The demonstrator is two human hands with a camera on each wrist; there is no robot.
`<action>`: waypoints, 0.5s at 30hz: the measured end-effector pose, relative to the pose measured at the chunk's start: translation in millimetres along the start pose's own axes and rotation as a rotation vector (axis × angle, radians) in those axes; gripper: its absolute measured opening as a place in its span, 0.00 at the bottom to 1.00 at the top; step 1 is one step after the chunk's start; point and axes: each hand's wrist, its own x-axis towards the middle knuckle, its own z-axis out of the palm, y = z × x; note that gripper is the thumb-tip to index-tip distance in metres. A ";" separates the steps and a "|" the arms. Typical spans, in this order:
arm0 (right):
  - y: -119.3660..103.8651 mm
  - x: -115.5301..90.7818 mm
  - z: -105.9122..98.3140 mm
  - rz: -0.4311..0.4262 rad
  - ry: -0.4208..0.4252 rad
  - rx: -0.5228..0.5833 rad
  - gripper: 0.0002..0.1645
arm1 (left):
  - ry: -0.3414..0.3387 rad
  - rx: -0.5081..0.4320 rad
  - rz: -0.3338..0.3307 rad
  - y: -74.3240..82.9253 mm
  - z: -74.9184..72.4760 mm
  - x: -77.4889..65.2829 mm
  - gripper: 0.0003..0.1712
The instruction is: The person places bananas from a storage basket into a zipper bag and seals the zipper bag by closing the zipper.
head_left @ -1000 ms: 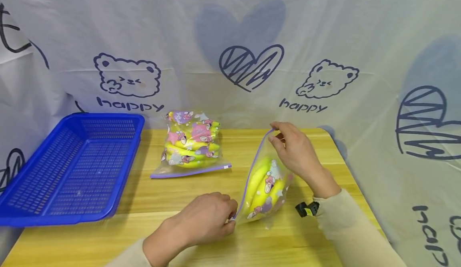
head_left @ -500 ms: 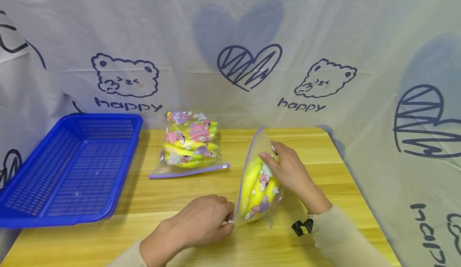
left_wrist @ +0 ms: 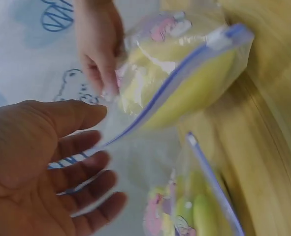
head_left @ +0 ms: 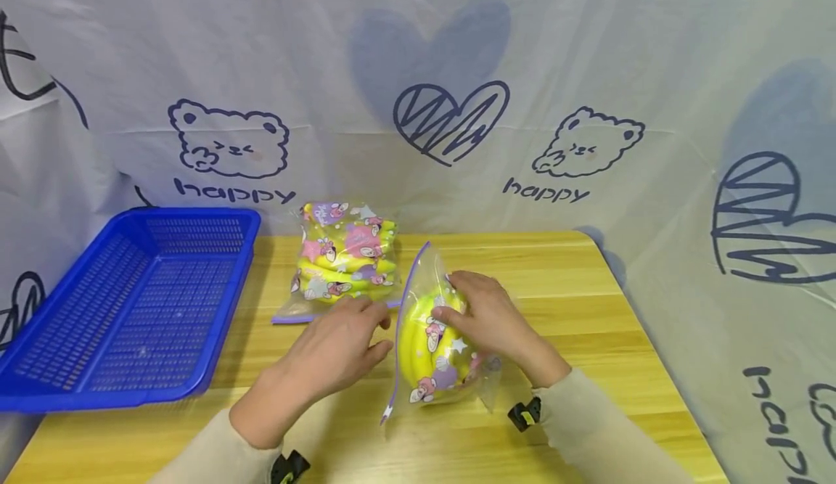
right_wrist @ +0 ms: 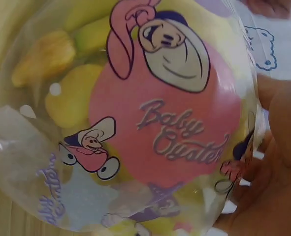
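A clear zip bag [head_left: 434, 346] with cartoon prints and yellow bananas in it stands on edge on the table, its purple zip strip facing left. My right hand [head_left: 493, 321] grips its upper right part, thumb on the near face. In the right wrist view the printed bag [right_wrist: 165, 118] fills most of the picture, with the hand at its right side. Off the bag, just left of the strip, is my left hand [head_left: 333, 346]. The left wrist view shows that hand [left_wrist: 47, 162] with fingers spread and nothing in them. A white slider [head_left: 387, 413] sits at the strip's lower end.
A second zip bag of bananas [head_left: 346, 259] lies behind my left hand, its purple strip toward me. On the left stands a blue plastic basket [head_left: 146, 317]. The wooden table [head_left: 568, 273] ends at a printed cloth [head_left: 326, 48] behind.
My right hand has moved from the bag's top corner down onto its side and shifted the bag left. My left hand has let go of the strip's lower end and moved up and left.
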 end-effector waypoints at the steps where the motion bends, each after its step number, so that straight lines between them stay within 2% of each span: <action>1: -0.3 0.5 1.6 -0.015 -0.012 -0.005 0.45 | 0.024 0.017 0.016 -3.0 2.5 2.4 0.15; 3: -0.7 0.9 3.6 -0.032 -0.023 0.009 0.45 | 0.049 0.044 0.060 -8.4 9.0 8.2 0.25; 5: 0.2 0.2 5.3 -0.045 -0.022 0.032 0.45 | 0.034 0.050 0.099 -12.5 15.7 14.8 0.35; 10: 6.8 -10.2 10.9 -0.071 0.026 0.030 0.42 | -0.088 0.038 0.127 -20.2 29.8 31.1 0.49; 15: 14.3 -31.9 23.0 -0.096 0.161 -0.077 0.45 | -0.214 0.034 0.132 -26.7 39.2 40.0 0.55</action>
